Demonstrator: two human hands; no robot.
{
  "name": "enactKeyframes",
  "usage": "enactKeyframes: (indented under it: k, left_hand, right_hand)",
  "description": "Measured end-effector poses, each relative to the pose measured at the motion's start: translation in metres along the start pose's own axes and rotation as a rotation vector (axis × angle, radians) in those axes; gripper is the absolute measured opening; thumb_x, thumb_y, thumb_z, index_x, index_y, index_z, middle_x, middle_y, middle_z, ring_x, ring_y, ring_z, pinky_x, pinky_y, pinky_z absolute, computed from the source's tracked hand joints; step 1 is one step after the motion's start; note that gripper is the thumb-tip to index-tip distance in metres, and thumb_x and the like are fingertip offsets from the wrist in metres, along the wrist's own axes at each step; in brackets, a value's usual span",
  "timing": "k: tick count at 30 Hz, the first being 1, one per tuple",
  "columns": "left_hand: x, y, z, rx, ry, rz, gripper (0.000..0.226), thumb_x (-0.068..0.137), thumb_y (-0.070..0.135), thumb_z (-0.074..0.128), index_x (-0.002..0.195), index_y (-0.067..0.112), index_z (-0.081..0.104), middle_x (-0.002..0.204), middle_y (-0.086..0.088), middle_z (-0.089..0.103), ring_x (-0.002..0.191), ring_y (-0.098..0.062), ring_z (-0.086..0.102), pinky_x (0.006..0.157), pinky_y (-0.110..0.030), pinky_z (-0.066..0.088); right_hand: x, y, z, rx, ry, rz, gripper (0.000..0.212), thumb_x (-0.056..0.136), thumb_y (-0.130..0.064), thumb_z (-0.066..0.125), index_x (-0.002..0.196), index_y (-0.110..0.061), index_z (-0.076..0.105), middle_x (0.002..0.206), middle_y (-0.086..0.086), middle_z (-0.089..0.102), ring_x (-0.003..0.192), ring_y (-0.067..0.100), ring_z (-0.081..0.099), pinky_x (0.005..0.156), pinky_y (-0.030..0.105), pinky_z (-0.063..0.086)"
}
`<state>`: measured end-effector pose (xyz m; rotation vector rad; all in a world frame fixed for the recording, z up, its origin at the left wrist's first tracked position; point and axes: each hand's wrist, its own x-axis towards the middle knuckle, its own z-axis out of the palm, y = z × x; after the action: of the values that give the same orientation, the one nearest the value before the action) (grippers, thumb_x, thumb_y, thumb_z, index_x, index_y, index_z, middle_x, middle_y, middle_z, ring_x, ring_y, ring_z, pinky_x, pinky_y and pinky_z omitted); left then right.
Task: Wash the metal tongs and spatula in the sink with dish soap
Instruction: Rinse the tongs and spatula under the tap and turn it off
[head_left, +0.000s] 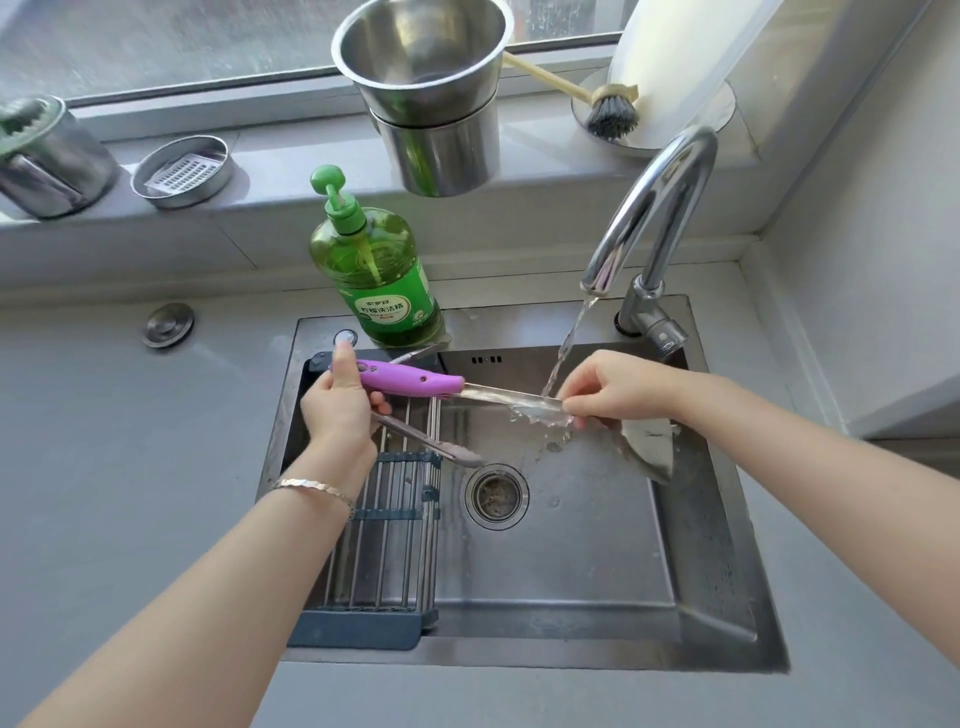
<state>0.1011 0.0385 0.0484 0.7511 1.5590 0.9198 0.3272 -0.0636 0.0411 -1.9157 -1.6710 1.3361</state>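
My left hand (337, 410) grips the purple handle of the metal tongs (415, 380) above the left side of the sink (727, 597). The tongs are spread: the upper arm reaches right into the running water, and the lower arm (441, 447) points down toward the drain. The fingers of my right hand (613, 389) pinch the tip of the upper arm, right where the stream splashes. A flat metal blade (649, 452), apparently the spatula, leans against the sink's right wall below my right hand. The green dish soap bottle (379, 275) stands on the sink's back rim.
Water runs from the curved faucet (660, 208). A roll-up drying rack (389, 530) covers the sink's left part, next to the drain strainer (496, 496). On the windowsill stand stacked steel pots (431, 104), a dish brush (608, 109) and a round steel tin (182, 171).
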Motion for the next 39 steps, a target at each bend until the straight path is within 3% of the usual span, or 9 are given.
enactKeyframes:
  k: [5,13,18,22,26,29,31,34,39]
  left_hand:
    - [0.018,0.003,-0.030,0.293,-0.067,0.090,0.031,0.092,0.037,0.053,0.087,0.007,0.059,0.069,-0.008,0.058,0.055,-0.013,0.052,0.057,-0.024,0.044]
    - [0.016,0.012,-0.040,1.220,-0.360,0.789,0.038,0.076,0.047,0.069,0.092,0.014,0.063,0.084,-0.002,0.059,0.077,-0.017,0.053,0.057,-0.022,0.039]
    - [0.015,0.009,-0.034,1.594,-0.546,0.876,0.052,0.063,0.064,0.069,0.090,0.019,0.060,0.077,0.005,0.057,0.073,-0.014,0.051,0.071,-0.024,0.037]
    - [0.002,-0.005,-0.025,1.442,-0.779,0.660,0.042,0.066,0.051,0.075,0.088,0.017,0.063,0.073,0.005,0.055,0.067,-0.012,0.050,0.064,-0.025,0.046]
    - [-0.011,-0.020,-0.015,1.498,-0.615,0.889,0.034,0.085,0.048,0.058,0.082,0.015,0.065,0.064,0.007,0.052,0.065,-0.015,0.050,0.059,-0.026,0.040]
    - [-0.015,-0.026,-0.017,1.401,-0.483,0.925,0.040,0.086,0.050,0.056,0.073,0.013,0.064,0.060,0.003,0.054,0.063,-0.018,0.051,0.060,-0.029,0.045]
    - [-0.020,-0.028,-0.017,1.362,-0.441,0.917,0.039,0.085,0.051,0.058,0.071,0.015,0.062,0.060,0.003,0.053,0.063,-0.018,0.050,0.060,-0.029,0.043]
    - [-0.030,-0.034,-0.018,1.389,-0.416,0.905,0.036,0.086,0.051,0.055,0.071,0.019,0.060,0.059,0.007,0.047,0.065,-0.015,0.048,0.058,-0.026,0.036]
    - [-0.031,-0.041,-0.030,1.326,-0.350,0.815,0.038,0.087,0.049,0.055,0.066,0.017,0.057,0.055,0.006,0.046,0.063,-0.018,0.050,0.055,-0.028,0.039]
  right_hand:
    - [-0.005,0.010,0.004,-0.142,0.206,-0.031,0.041,0.086,-0.041,0.060,0.053,-0.017,0.058,0.046,-0.007,0.055,0.043,0.004,0.048,0.054,0.017,0.041]
    - [-0.001,0.016,-0.005,-0.327,0.336,-0.158,0.058,0.080,-0.054,0.057,0.038,-0.020,0.037,0.044,0.003,0.046,0.054,0.022,0.050,0.068,0.038,0.048]
    - [0.002,0.011,-0.011,-0.579,0.368,-0.303,0.064,0.085,-0.059,0.048,0.039,-0.020,0.026,0.040,0.000,0.033,0.051,0.023,0.039,0.076,0.027,0.034]
    - [0.007,-0.001,-0.003,-0.648,0.365,-0.371,0.067,0.079,-0.066,0.041,0.042,-0.012,0.051,0.044,0.001,0.051,0.060,0.020,0.051,0.081,0.029,0.034]
    - [0.013,-0.016,0.013,-0.476,0.559,-0.389,0.047,0.080,-0.048,0.063,0.050,-0.012,0.060,0.053,-0.006,0.053,0.067,0.013,0.045,0.085,0.031,0.035]
    - [0.018,-0.022,0.023,-0.067,0.813,-0.171,0.022,0.092,-0.028,0.054,0.091,-0.012,0.070,0.094,0.003,0.064,0.100,0.018,0.051,0.097,0.032,0.036]
    - [0.022,-0.017,0.030,-0.080,0.808,-0.010,0.039,0.097,-0.027,0.043,0.131,-0.008,0.051,0.136,0.007,0.050,0.132,0.021,0.036,0.111,0.028,0.021]
    - [0.020,-0.017,0.048,-0.117,0.699,0.194,0.060,0.099,-0.037,0.028,0.148,-0.006,0.014,0.157,0.007,0.011,0.145,0.017,0.004,0.118,0.030,0.003]
    - [0.006,-0.027,0.085,-0.371,0.658,-0.116,0.067,0.095,-0.046,0.021,0.148,-0.005,0.014,0.157,0.010,0.008,0.143,0.014,-0.003,0.115,0.027,-0.005]
